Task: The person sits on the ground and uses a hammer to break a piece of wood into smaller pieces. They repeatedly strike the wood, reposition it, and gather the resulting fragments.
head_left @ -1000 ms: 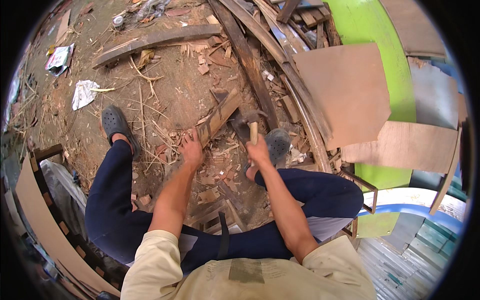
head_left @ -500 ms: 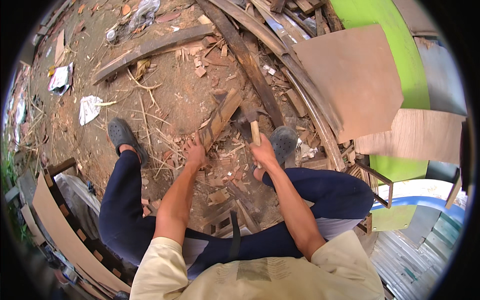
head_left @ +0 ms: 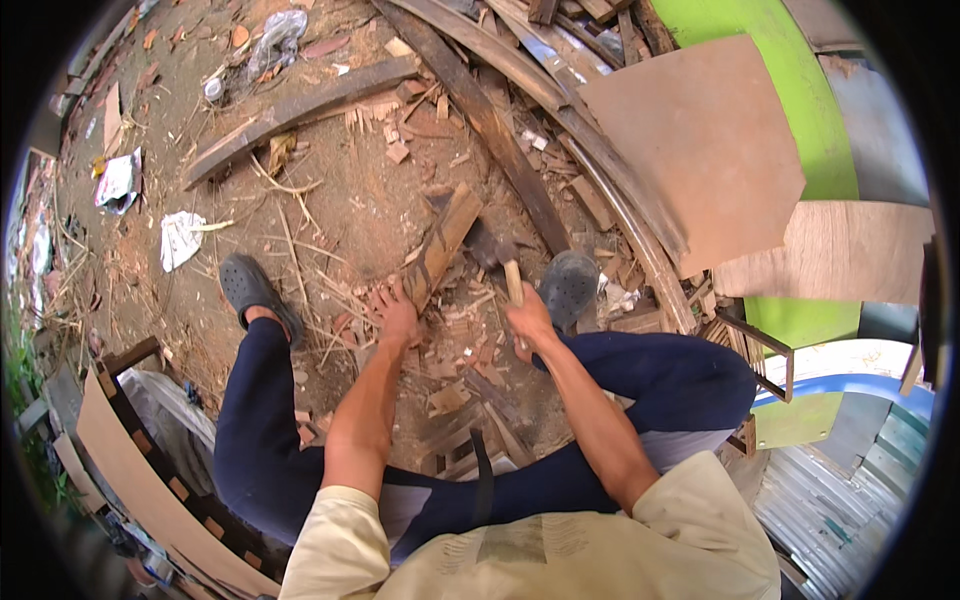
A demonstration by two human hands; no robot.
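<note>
My left hand (head_left: 398, 318) grips the near end of a short thick piece of wood (head_left: 442, 245) that leans away from me on the dirt ground. My right hand (head_left: 530, 320) is closed around the pale wooden handle of a hatchet (head_left: 497, 252), whose dark head rests against the right side of that wood. Wood chips and splinters (head_left: 462, 345) lie scattered between my two feet in dark clogs (head_left: 250, 288) (head_left: 568, 285). I am seated, with my legs in dark blue trousers spread to either side.
Long dark planks (head_left: 300, 108) (head_left: 490, 120) lie across the dirt ahead. Brown plywood sheets (head_left: 700, 150) lean on a green wall at the right. Crumpled paper scraps (head_left: 180, 238) lie at the left, and a wooden frame (head_left: 130, 440) stands at my lower left.
The view has shifted slightly to the left. Both hands keep their hold on the wood and the hatchet; the hatchet head sits a little closer to the wood.
</note>
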